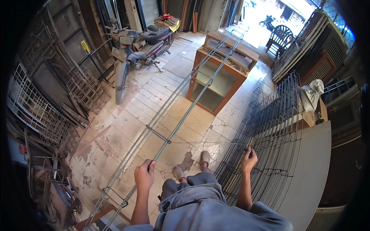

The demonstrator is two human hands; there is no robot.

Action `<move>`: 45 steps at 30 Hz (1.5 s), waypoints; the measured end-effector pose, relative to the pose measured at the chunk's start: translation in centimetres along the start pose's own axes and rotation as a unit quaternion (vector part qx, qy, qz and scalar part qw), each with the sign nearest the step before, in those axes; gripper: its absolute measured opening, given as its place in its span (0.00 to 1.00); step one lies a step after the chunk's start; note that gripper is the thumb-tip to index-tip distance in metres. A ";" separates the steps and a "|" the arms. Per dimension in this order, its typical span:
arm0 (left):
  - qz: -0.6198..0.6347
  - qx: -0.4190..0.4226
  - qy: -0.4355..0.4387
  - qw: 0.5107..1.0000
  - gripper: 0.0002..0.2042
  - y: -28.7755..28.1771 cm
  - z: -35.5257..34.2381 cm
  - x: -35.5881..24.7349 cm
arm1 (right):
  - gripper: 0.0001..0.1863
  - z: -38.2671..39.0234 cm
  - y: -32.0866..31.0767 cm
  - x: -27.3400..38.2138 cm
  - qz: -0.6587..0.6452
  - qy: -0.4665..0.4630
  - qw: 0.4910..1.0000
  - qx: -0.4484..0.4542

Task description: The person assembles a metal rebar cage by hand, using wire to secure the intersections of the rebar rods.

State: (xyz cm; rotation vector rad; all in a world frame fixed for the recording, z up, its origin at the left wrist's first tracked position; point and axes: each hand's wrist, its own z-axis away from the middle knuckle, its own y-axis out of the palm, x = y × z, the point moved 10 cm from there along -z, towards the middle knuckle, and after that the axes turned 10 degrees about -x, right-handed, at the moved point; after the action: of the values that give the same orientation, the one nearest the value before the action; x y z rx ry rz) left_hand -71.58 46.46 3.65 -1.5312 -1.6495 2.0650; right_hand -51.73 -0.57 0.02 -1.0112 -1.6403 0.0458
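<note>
A long rebar cage (181, 118), made of steel rods joined by square stirrups, runs diagonally from the lower left toward the doorway. My left hand (144, 175) is closed round one of its near rods, just below a stirrup. From the joint at that stirrup a thin wire (200, 142) stretches to the right. My right hand (249, 159) pinches the wire's far end, held up in front of a stack of similar rebar cages (266, 154). How the wire is fastened at the joint is too small to tell.
The cage's far part lies over a wooden glass cabinet (219, 73). A parked motorcycle (135, 50) stands at the back left. Metal grilles (34, 104) lean on the left wall. Right of the stacked cages is a pale panel (314, 169); a dark chair (280, 38) stands by the doorway.
</note>
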 end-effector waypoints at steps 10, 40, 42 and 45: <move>-0.003 0.048 -0.002 0.999 0.14 0.1 0.0 0.2 | 0.19 1.9 -1.8 -3.7 0.005 0.037 0.999 -0.009; -0.082 0.038 -0.019 0.996 0.14 0.8 0.2 1.0 | 0.28 -5.5 13.3 1.7 0.063 -0.037 0.969 0.237; -0.058 0.064 -0.043 0.995 0.18 0.4 -0.1 1.0 | 0.31 -4.3 19.3 5.1 0.069 -0.098 0.938 0.326; -0.049 0.105 -0.065 0.991 0.22 0.0 0.3 1.5 | 0.35 -1.9 26.5 9.7 0.094 -0.120 0.903 0.402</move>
State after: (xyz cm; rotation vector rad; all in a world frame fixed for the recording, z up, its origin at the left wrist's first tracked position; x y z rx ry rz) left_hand -72.55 47.18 2.69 -1.2502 -1.4568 2.2449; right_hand -34.62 21.27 -5.46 -0.5157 -1.5085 0.9353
